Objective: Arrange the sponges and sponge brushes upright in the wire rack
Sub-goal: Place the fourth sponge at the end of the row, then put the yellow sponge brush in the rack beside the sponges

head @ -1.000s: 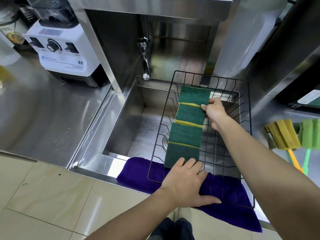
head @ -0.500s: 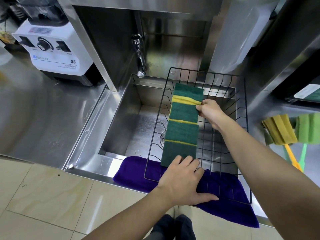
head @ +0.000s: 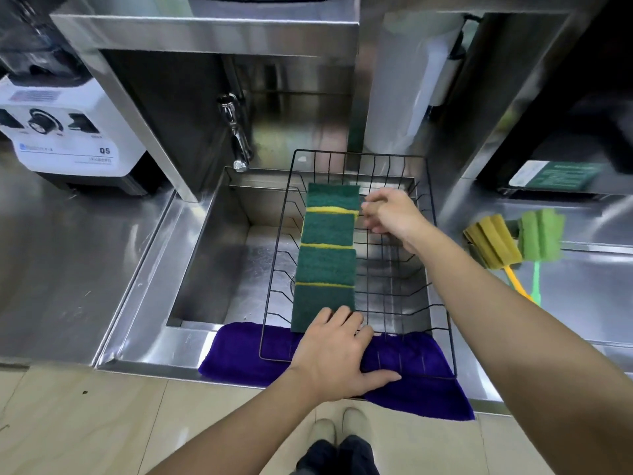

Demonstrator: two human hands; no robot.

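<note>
A black wire rack (head: 342, 158) sits over the sink. Several green scouring sponges with yellow backs (head: 327, 265) lean in a row along its left slots, overlapping from front to back. My left hand (head: 334, 351) lies flat on the rack's front edge, fingertips touching the nearest sponge (head: 320, 303). My right hand (head: 390, 214) is blurred at the right edge of the farthest sponge (head: 332, 197), fingers curled; a grip cannot be made out. A yellow sponge brush (head: 489, 243) and a green sponge brush (head: 541, 240) lie on the counter to the right of the rack.
A purple cloth (head: 239, 354) lies under the rack's front edge. The steel sink (head: 219, 269) has a faucet (head: 236, 138) behind its left half. A white blender base (head: 61, 132) stands on the left counter. A white cylinder (head: 404, 80) stands behind the rack.
My right hand has moved from the second sponge back to the farthest one. The far sponges have been pushed closer together. My left hand has stayed on the rack's front.
</note>
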